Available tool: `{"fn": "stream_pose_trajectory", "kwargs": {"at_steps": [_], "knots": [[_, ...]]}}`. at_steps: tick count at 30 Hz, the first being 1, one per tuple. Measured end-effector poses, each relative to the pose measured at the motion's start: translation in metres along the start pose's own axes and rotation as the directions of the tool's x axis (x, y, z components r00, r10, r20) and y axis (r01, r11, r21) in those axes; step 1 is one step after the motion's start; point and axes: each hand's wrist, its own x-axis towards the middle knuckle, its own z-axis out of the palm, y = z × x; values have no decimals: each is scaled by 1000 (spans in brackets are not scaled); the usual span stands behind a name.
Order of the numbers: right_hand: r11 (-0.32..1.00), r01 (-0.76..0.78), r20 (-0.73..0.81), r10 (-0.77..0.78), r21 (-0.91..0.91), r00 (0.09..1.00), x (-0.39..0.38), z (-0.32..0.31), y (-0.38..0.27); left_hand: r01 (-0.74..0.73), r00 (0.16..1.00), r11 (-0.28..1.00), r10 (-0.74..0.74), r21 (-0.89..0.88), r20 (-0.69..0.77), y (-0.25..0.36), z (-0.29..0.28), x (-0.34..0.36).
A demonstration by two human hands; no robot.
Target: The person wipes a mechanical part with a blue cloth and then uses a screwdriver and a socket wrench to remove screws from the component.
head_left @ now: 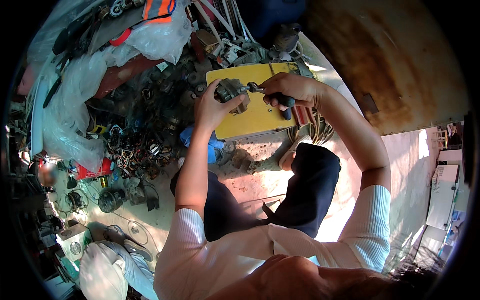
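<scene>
My left hand [210, 106] is closed around a small electric motor [231, 92] with a dark, ribbed metal body, held above a yellow board [245, 125]. The motor's bright shaft points to the right. In my right hand [291, 89] is a hand tool [257, 88] with a shiny metal head and a dark grip. Its head meets the shaft end; fingers hide the middle of the tool, so its exact kind cannot be made out. A dark handle end [287, 114] shows just below the right hand, over the board's right edge.
Heaped motor parts and copper windings [135, 150] lie to the left, beside crumpled clear plastic [75, 115]. A rusty metal panel [390, 60] rises at the right. Coiled cable [322, 131] lies right of the board, and a blue cloth [212, 148] hangs at its left corner.
</scene>
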Motion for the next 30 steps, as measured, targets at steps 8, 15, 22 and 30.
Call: {"fn": "stream_pose_trajectory", "kwargs": {"at_steps": [8,15,22,30], "knots": [[893,-350,-12,361,-284,932,25,-4,-42,84,969,996,-77,-21,236,-8,9,-11],[809,-446,-37,469,-382,882,62,-13,-59,-51,949,994,79,-98,304,-19,1,8],[742,-429,-104,443,-515,890,84,6,-67,-112,968,980,145,-165,206,-36,-4,23],[666,-433,-134,451,-607,882,90,18,-76,20,991,1000,-20,1,135,-7,-1,2]]}}
